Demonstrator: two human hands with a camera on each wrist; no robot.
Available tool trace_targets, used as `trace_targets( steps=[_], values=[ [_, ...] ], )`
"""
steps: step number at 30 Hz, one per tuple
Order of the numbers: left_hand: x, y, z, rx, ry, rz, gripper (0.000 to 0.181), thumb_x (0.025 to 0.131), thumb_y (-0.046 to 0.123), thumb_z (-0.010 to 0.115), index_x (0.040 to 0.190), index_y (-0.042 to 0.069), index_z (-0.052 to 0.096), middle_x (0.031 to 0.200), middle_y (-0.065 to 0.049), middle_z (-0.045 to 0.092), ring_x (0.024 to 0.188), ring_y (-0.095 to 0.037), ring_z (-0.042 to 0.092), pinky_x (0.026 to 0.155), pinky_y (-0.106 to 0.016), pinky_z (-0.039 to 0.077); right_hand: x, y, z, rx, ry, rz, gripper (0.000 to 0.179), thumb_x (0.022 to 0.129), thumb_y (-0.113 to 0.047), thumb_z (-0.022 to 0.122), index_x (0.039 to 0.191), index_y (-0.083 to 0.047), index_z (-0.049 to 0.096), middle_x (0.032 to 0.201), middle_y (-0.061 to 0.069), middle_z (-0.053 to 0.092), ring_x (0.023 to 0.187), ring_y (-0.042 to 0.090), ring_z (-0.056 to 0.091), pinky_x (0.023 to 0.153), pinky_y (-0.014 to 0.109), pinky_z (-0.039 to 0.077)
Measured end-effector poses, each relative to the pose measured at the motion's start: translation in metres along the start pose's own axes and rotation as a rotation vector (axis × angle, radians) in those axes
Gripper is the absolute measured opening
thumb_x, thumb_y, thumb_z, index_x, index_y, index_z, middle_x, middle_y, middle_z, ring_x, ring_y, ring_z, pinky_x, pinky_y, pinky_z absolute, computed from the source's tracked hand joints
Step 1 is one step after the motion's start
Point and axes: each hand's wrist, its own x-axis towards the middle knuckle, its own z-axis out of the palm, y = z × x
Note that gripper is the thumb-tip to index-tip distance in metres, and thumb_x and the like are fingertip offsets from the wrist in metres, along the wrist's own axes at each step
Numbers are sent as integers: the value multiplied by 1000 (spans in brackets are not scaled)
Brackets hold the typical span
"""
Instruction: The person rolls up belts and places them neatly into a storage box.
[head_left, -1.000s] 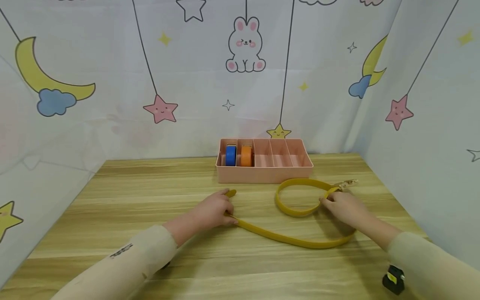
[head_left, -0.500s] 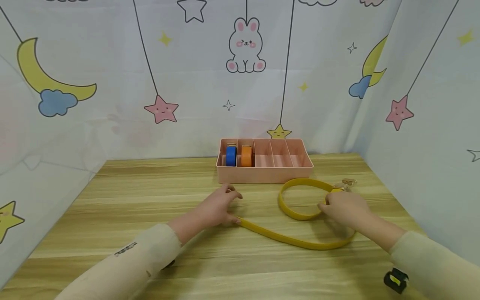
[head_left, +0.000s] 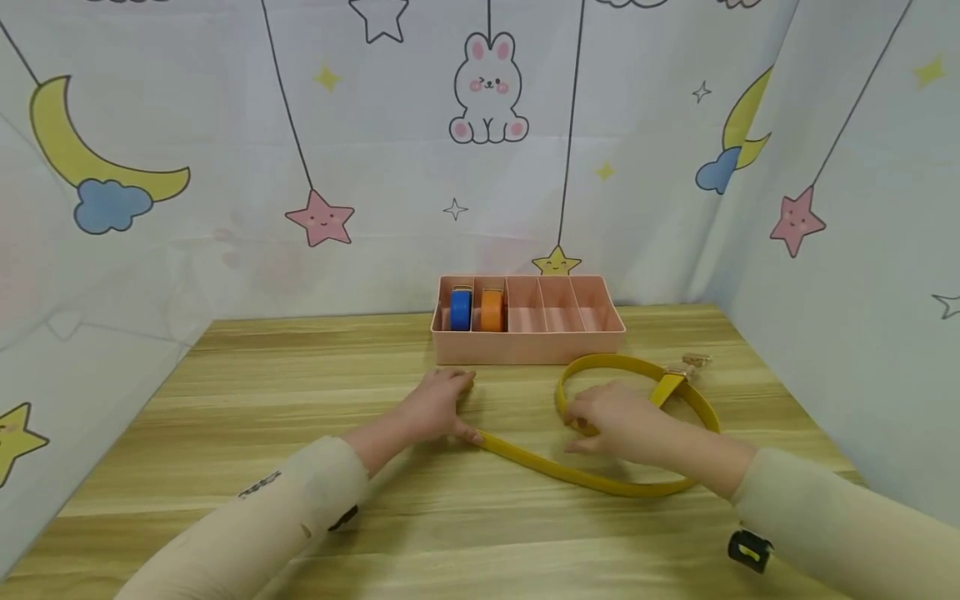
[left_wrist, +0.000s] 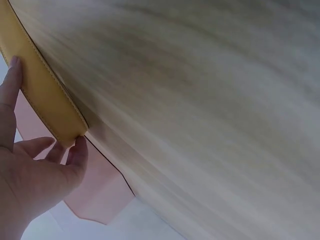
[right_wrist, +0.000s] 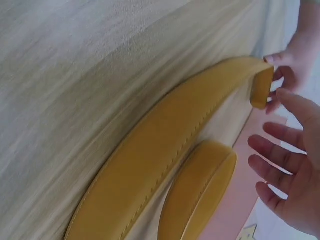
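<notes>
A yellow belt (head_left: pixel 585 479) with stitched edges lies on its edge across the table in a wide curve. Its gold-coloured buckle (head_left: pixel 678 371) is at the right, beyond a loop. My left hand (head_left: pixel 435 408) holds the other end; in the left wrist view its thumb lies on the belt (left_wrist: pixel 42 85) and its fingertips curl at the end. That end bends back in the right wrist view. My right hand (head_left: pixel 618 421) is over the near left side of the loop. Its fingers (right_wrist: pixel 280 155) are spread and loosely bent beside the belt, with nothing gripped.
A pink box (head_left: pixel 528 346) with several compartments stands at the back of the wooden table (head_left: pixel 262 375). A rolled blue belt (head_left: pixel 461 310) and a rolled orange belt (head_left: pixel 492 311) sit in its two left compartments. A patterned curtain (head_left: pixel 397 167) hangs behind the table.
My right hand has let go of the belt near the buckle and moved left over the loop. The left hand's fingers have lifted and shifted, its thumb staying at the belt.
</notes>
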Motion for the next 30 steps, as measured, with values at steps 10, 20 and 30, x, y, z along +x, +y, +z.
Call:
trace_targets(
  steps=[10, 20, 30],
  values=[
    [4, 0, -5, -31, -28, -52, 102, 64, 48, 88, 145, 3, 45, 144, -18, 42, 129, -39, 39, 108, -47, 32, 10, -4, 22, -84, -29, -191, 15, 77, -13, 80, 91, -18, 76, 78, -10, 56, 77, 9, 53, 73, 35, 44],
    [9, -1, -10, -93, -34, -102, 95, 65, 38, 91, 141, 2, 48, 138, -16, 51, 129, -35, 43, 109, -46, 32, 26, 13, 28, -120, 140, -109, 20, 73, 0, 82, 85, -17, 80, 74, -6, 52, 68, 12, 53, 60, 27, 46],
    [3, -7, -9, -135, 8, -119, 63, 70, 35, 88, 123, 10, 64, 126, -8, 60, 119, -29, 52, 104, -44, 38, 37, 11, 27, -133, 112, 11, 23, 76, -3, 80, 87, -23, 81, 75, -9, 50, 67, 8, 52, 52, 24, 41]
  ],
)
